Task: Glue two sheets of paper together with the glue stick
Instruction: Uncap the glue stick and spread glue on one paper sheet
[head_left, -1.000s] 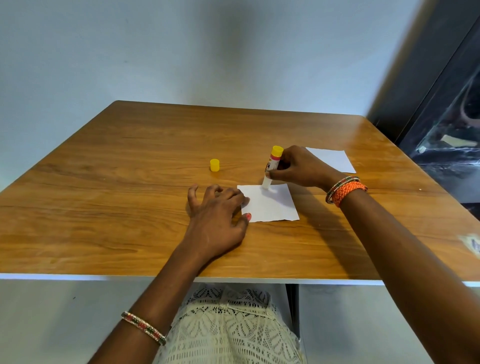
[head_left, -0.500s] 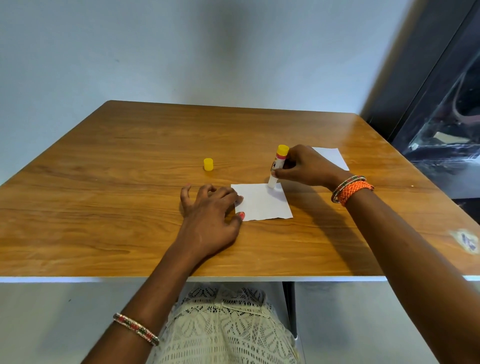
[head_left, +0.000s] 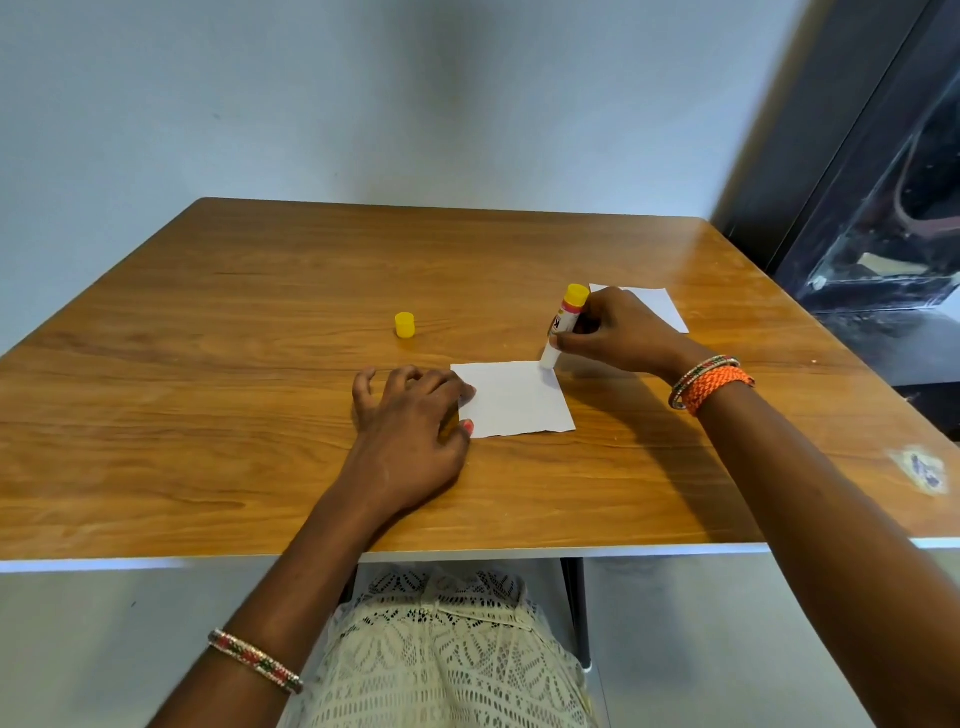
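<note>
Your right hand grips the glue stick, its long axis tilted, yellow end toward the upper right and glue tip down on the top right corner of the near sheet at frame centre. The uncoated paper runs down and left from that tip, so I judge the stroke goes that way. Your left hand rests fingers spread, pinning the sheet's left edge. The second sheet lies behind your right hand; the cap stands apart, upper left.
</note>
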